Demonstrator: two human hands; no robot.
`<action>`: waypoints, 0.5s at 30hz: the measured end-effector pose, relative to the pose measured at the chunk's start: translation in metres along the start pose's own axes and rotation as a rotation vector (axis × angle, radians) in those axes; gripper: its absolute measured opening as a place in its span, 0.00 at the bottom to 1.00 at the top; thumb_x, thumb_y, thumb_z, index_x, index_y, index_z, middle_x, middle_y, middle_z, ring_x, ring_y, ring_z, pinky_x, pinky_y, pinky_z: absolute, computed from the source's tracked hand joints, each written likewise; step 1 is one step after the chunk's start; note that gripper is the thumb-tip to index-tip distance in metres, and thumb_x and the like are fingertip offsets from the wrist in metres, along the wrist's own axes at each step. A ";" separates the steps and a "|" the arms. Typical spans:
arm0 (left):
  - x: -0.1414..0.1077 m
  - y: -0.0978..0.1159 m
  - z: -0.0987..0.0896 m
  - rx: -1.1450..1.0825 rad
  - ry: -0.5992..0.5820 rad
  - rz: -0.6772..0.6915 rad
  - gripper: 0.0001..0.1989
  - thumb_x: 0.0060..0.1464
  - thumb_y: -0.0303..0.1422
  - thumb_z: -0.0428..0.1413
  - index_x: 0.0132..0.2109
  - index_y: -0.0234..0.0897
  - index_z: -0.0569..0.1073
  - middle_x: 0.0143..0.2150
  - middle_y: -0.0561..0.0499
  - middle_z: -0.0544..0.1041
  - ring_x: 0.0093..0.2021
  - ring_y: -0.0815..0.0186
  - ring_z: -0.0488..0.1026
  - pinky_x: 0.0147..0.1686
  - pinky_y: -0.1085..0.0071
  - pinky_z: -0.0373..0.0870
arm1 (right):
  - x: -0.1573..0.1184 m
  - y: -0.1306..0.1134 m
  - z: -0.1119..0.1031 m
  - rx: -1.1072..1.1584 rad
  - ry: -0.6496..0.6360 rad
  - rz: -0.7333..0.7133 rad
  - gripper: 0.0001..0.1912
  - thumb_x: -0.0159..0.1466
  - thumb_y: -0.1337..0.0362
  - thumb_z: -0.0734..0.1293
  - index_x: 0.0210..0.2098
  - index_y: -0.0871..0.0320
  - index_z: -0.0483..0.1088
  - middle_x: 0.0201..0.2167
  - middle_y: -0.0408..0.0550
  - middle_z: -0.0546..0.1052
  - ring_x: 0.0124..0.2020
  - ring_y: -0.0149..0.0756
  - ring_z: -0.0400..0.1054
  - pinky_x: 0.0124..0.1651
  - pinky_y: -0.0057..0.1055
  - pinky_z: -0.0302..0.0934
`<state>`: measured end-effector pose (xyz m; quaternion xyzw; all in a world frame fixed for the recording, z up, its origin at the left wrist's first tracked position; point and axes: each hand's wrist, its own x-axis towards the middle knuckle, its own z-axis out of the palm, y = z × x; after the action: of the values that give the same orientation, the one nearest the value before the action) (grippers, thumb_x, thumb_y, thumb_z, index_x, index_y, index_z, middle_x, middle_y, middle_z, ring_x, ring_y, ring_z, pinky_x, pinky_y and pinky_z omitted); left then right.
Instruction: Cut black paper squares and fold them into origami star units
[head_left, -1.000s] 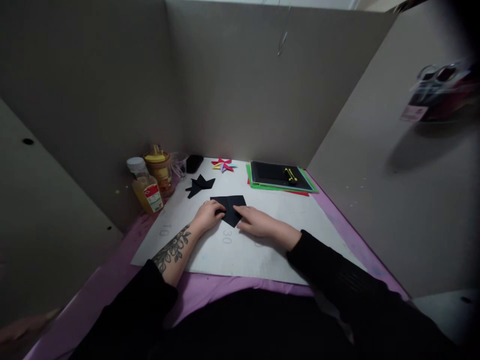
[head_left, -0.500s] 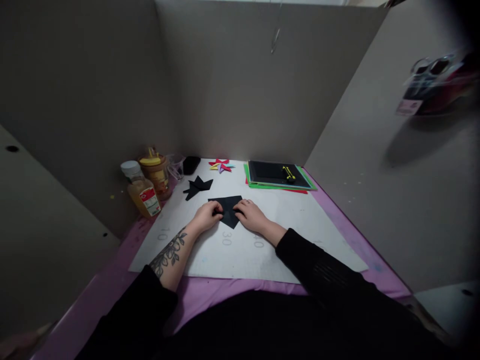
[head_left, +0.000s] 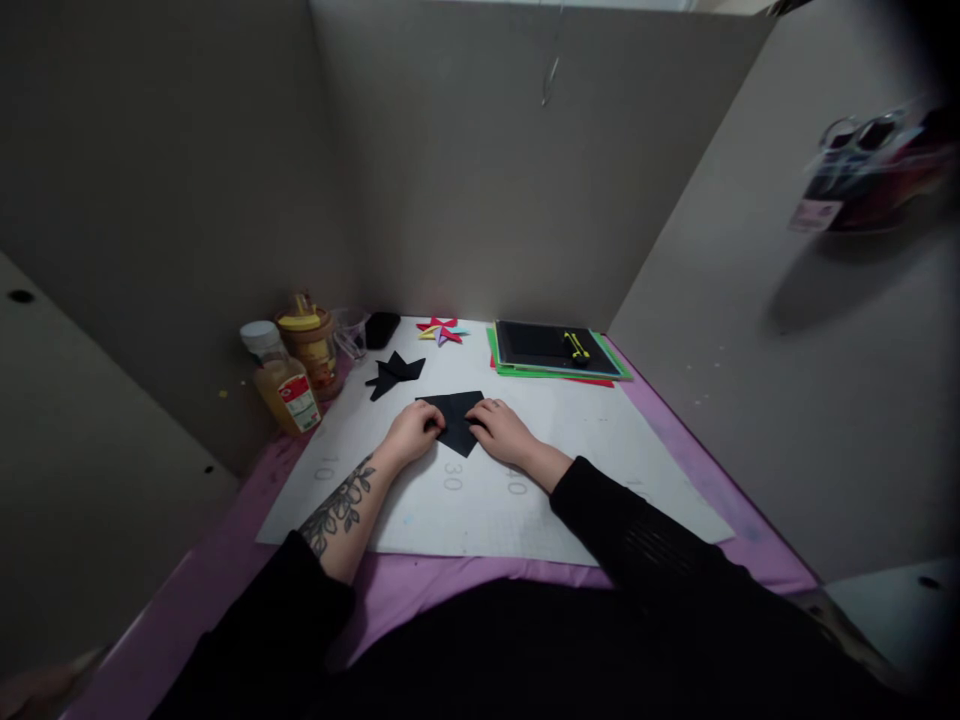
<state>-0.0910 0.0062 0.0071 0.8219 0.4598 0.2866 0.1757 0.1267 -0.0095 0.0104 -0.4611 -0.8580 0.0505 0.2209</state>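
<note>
A piece of black paper (head_left: 457, 415) with folded edges lies on the white mat (head_left: 480, 515) in front of me, one corner pointing toward me. At its left edge my left hand (head_left: 418, 428) has its fingers curled and closed on the paper. My right hand (head_left: 502, 430) grips the right edge, fingertips pressed together over it. Both hands rest low on the mat, and the fingers cover the paper's side corners. Behind my left hand sits a black folded paper shape (head_left: 396, 374) with several points.
At the left stand a juice bottle (head_left: 285, 385), a brown cup with a yellow lid (head_left: 311, 345) and a clear plastic cup (head_left: 350, 332). A black phone-like object (head_left: 382, 330), a multicoloured paper star (head_left: 442, 331) and a paper stack (head_left: 540, 350) with a yellow-black cutter (head_left: 577, 347) lie behind. Grey panels surround the table.
Almost nothing differs. Both hands keep their hold on the black paper, and the whole view has shifted very slightly.
</note>
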 end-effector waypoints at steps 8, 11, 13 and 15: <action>-0.002 0.002 -0.001 0.137 -0.041 0.036 0.15 0.51 0.25 0.52 0.40 0.43 0.80 0.39 0.49 0.77 0.41 0.62 0.70 0.46 0.65 0.65 | -0.010 -0.013 -0.003 -0.060 0.008 -0.123 0.15 0.65 0.63 0.60 0.47 0.60 0.72 0.48 0.57 0.70 0.51 0.45 0.60 0.54 0.44 0.57; 0.000 0.000 -0.001 0.107 -0.062 -0.019 0.13 0.49 0.26 0.53 0.40 0.42 0.79 0.40 0.49 0.77 0.42 0.62 0.70 0.48 0.65 0.65 | -0.023 -0.019 -0.005 -0.009 -0.030 -0.224 0.17 0.65 0.63 0.59 0.50 0.60 0.71 0.48 0.57 0.72 0.51 0.44 0.63 0.53 0.44 0.60; 0.001 0.000 -0.002 0.090 -0.068 -0.034 0.13 0.48 0.26 0.53 0.39 0.41 0.79 0.40 0.50 0.77 0.43 0.62 0.70 0.49 0.65 0.64 | -0.031 -0.022 -0.006 0.018 -0.049 -0.243 0.18 0.65 0.62 0.59 0.52 0.61 0.69 0.50 0.58 0.72 0.53 0.45 0.63 0.54 0.45 0.60; 0.002 -0.001 -0.002 0.079 -0.068 -0.039 0.12 0.48 0.26 0.53 0.38 0.41 0.79 0.40 0.50 0.77 0.43 0.62 0.71 0.49 0.66 0.64 | -0.038 -0.024 -0.007 0.030 -0.072 -0.245 0.21 0.65 0.62 0.59 0.55 0.62 0.66 0.53 0.59 0.70 0.56 0.46 0.62 0.57 0.47 0.58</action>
<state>-0.0919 0.0079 0.0088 0.8284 0.4804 0.2367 0.1641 0.1299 -0.0546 0.0112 -0.3474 -0.9143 0.0526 0.2014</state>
